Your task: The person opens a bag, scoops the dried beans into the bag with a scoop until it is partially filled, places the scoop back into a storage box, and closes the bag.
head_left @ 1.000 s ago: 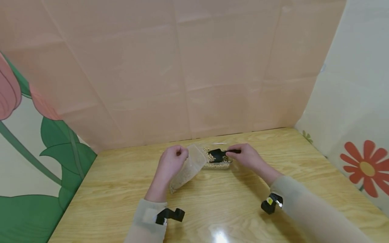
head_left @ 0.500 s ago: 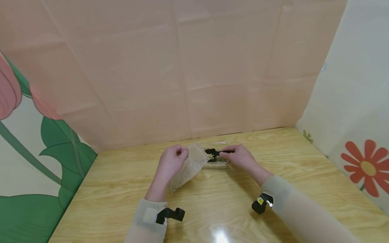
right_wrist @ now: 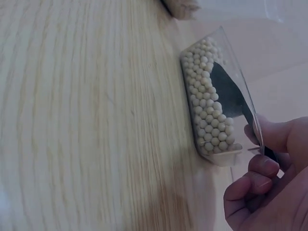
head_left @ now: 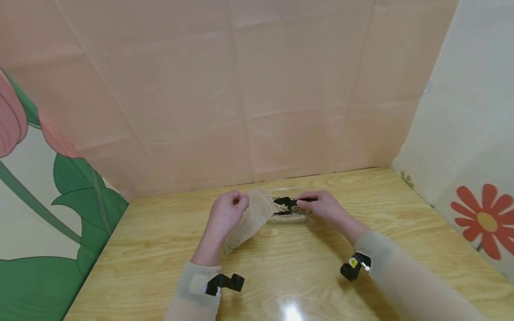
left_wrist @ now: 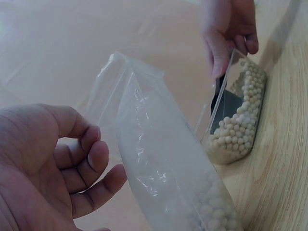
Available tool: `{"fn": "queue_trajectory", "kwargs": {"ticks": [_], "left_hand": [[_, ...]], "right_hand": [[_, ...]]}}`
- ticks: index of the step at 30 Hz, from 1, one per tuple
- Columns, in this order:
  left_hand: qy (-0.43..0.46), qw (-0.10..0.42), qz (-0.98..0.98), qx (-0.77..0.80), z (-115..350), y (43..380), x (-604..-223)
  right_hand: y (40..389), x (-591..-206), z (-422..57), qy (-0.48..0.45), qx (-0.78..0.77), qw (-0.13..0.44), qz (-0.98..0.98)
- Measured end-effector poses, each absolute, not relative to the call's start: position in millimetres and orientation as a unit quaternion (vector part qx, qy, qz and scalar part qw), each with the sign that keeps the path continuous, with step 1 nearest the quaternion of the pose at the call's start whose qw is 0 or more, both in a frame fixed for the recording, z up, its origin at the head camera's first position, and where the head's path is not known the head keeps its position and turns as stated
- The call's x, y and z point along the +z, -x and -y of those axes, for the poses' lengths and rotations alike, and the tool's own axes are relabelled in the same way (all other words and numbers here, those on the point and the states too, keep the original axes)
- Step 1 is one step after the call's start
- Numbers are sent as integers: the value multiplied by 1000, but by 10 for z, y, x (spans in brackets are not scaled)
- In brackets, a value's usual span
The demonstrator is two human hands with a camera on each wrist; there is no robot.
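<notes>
My left hand (head_left: 228,215) grips the rim of a clear plastic bag (head_left: 250,218), its fingers curled at the film's edge. In the left wrist view, pale round beads (left_wrist: 215,207) lie in the bag's lower part. By its handle, my right hand (head_left: 324,206) holds a small black shovel (head_left: 284,203). The shovel's blade (right_wrist: 228,94) is partly sunk among pale beads (right_wrist: 204,103) in a clear rectangular box (head_left: 287,219). The box stands on the table just right of the bag's mouth. Its far left corner is hidden behind the bag in the head view.
The wooden table (head_left: 277,276) meets a pink sheet (head_left: 249,111) behind the box. A flower-printed wall (head_left: 474,133) stands at the right, and a leaf-and-tulip print (head_left: 80,200) at the left. A black camera mount sits on each forearm.
My right hand moved left with the shovel, then back right. The blade now sits lower in the beads than a second ago. My left hand and the bag have stayed almost still.
</notes>
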State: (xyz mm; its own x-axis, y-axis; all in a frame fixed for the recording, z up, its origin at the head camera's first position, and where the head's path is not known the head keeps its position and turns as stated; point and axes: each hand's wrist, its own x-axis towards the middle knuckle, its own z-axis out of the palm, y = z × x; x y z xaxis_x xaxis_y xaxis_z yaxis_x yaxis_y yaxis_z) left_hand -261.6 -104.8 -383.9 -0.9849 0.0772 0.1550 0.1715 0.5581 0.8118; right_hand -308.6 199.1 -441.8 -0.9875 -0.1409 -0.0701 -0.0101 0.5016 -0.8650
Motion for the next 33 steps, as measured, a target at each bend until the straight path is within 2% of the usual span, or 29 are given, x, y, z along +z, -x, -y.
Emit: {"fn": "queue_trajectory", "kwargs": {"ticks": [10,33], "left_hand": [[61,47,880,-468,1058,2602,-3845],[63,54,882,-464,1066,2625,-3861]], "right_hand": [[3043,-4431,-2197,66,-523,93,-845],[3029,-4511,-2299,24,-589,108,-800]]}}
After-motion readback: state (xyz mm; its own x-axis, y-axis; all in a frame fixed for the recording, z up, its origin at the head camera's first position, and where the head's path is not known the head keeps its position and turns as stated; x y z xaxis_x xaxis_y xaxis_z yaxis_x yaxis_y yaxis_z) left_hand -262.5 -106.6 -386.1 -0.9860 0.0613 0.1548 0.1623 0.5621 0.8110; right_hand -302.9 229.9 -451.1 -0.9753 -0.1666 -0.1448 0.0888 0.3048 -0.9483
